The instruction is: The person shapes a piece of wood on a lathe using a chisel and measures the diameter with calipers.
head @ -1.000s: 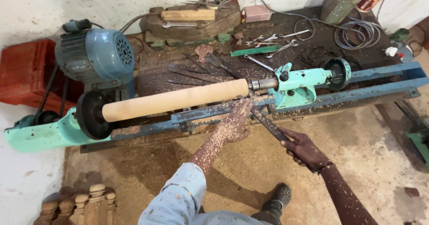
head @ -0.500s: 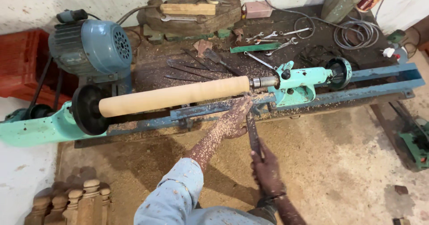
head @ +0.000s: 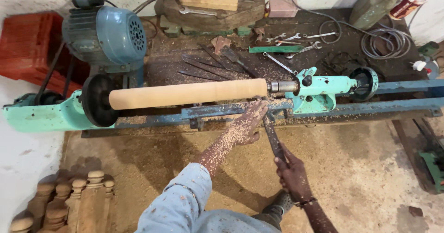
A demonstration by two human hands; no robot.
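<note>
A pale round wooden cylinder is mounted lengthwise in a turquoise wood lathe. My left hand, dusted with sawdust, rests on the blue tool rest below the cylinder's right end and steadies the blade of a long dark chisel. My right hand is shut on the chisel's handle, lower down near my body. The chisel's tip points up at the right end of the cylinder, beside the tailstock.
A blue electric motor sits at the back left beside a red crate. Several chisels, wrenches and coiled cable lie on the bench. Turned wooden spindles stand at lower left. Sawdust covers the floor.
My right hand has swung in from the right with the chisel handle, so the chisel now stands steeper toward the cylinder's right end. My left hand stays on the tool rest.
</note>
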